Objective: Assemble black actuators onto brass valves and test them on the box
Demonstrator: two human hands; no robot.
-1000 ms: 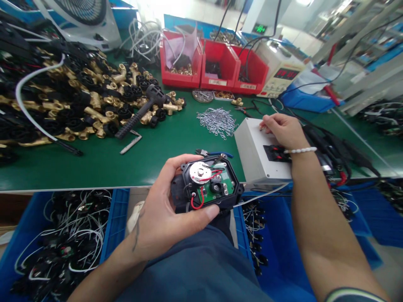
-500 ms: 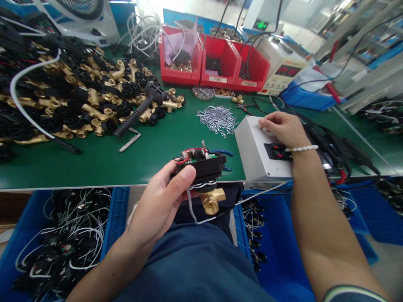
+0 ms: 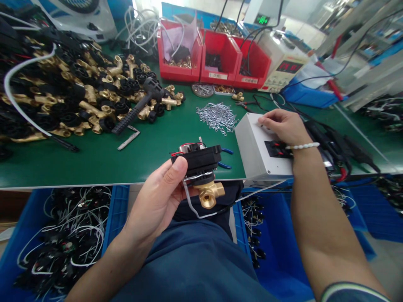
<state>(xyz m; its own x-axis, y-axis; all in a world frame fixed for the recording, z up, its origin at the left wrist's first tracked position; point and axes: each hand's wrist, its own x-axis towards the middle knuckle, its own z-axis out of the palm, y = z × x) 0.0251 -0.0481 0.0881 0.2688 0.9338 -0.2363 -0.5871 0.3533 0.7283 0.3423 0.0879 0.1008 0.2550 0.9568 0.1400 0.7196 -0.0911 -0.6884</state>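
My left hand (image 3: 162, 191) is closed around a brass valve with a black actuator housing, thumb on the near side of the housing (image 3: 201, 161). The housing's top is uncovered, showing red wires and a small motor. Below it hangs the brass valve body (image 3: 210, 193), with a silver wire clip at the neck and a grey cable looping down. My right hand (image 3: 283, 126) rests on a light grey box (image 3: 256, 147), thumb and fingertips pinched at its top face; what they grip is hidden. A black and red terminal (image 3: 275, 151) sits on the box beside my wrist.
Silver wire clips (image 3: 217, 117) lie piled on the green bench (image 3: 163, 155). Brass valve bodies (image 3: 91, 94) and a black-handled tool (image 3: 135, 111) are at left. Red bins (image 3: 220, 75) and a power supply (image 3: 280, 69) stand behind. Blue crates (image 3: 118, 214) are below the edge.
My left hand has moved slightly left and tilted the valve, so the housing's top shows less. My right hand stays at the grey box, its fingers shifted only slightly.
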